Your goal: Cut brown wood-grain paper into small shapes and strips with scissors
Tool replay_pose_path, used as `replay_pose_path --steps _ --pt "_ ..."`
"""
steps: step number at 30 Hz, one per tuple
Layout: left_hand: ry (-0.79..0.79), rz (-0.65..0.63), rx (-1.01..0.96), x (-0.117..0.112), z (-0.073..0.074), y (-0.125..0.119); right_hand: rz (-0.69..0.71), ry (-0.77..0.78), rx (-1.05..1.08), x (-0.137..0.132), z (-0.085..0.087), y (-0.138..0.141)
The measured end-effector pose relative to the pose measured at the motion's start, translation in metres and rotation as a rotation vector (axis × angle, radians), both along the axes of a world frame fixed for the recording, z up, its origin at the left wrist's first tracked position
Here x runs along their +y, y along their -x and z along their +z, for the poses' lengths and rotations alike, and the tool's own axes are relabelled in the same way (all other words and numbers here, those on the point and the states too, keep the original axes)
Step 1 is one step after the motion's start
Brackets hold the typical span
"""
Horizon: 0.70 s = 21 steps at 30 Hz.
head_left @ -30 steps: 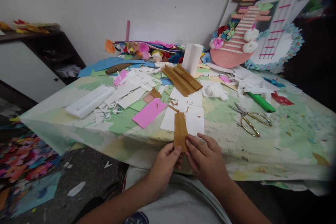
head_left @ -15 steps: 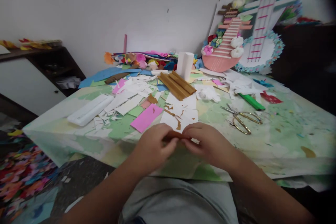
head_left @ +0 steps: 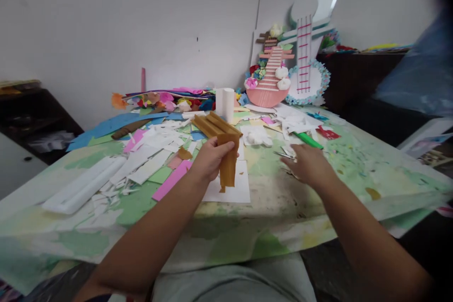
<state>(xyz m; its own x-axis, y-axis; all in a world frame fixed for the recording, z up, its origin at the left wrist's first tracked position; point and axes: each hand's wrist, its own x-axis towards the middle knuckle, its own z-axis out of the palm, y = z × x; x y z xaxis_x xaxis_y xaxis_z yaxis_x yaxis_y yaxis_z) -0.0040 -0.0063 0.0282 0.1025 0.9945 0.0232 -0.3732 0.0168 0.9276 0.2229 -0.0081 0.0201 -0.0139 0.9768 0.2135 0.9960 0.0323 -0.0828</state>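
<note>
My left hand (head_left: 208, 158) pinches a folded strip of brown crepe paper (head_left: 227, 163) by its upper part, thumb in front, and the strip hangs down over a white sheet (head_left: 240, 193). On the right, my right hand (head_left: 307, 163) is closed over the handles of the scissors (head_left: 283, 155), low at the table surface. The blades point left, while the handles are mostly hidden under the fingers. Behind the left hand lies a larger folded piece of brown crepe paper (head_left: 212, 125).
White paper scraps (head_left: 166, 132), a pink card (head_left: 171, 181) and a long white plastic piece (head_left: 85, 184) lie on the left. A white roll (head_left: 225, 104) stands at the back. Farther right are a green tool (head_left: 307, 139) and decorated guitar shapes (head_left: 271, 85).
My hands have moved apart. The left has raised the brown strip, now hanging, and the right has gone across to the scissors. The view has turned to the right.
</note>
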Motion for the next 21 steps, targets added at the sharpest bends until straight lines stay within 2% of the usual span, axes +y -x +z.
replay_pose_path --steps 1,3,5,8,11,15,18,21 --pt "-0.029 0.003 -0.002 0.008 0.001 0.0 -0.094 0.185 -0.096 0.007 -0.003 -0.017" --pt "-0.08 0.026 -0.018 0.021 0.0 -0.001 -0.096 0.291 -0.115 0.018 -0.01 -0.039" --pt "-0.099 0.064 -0.036 0.032 -0.002 -0.002 -0.087 0.327 -0.123 0.023 -0.015 -0.048" --pt "-0.083 0.101 -0.045 0.041 -0.01 -0.002 -0.09 0.343 -0.127 0.027 -0.018 -0.045" --pt "-0.081 0.117 -0.036 0.043 -0.018 0.001 -0.096 0.355 -0.124 0.034 -0.018 -0.045" --pt "-0.091 0.182 -0.024 0.042 -0.024 0.006 -0.131 0.298 -0.149 0.043 -0.02 -0.063" --pt "-0.079 0.195 -0.056 0.042 -0.024 0.007 0.03 0.432 -0.046 0.046 -0.022 -0.078" --pt "-0.072 0.166 -0.102 0.041 -0.022 0.008 -0.01 0.462 -0.038 0.047 -0.022 -0.085"
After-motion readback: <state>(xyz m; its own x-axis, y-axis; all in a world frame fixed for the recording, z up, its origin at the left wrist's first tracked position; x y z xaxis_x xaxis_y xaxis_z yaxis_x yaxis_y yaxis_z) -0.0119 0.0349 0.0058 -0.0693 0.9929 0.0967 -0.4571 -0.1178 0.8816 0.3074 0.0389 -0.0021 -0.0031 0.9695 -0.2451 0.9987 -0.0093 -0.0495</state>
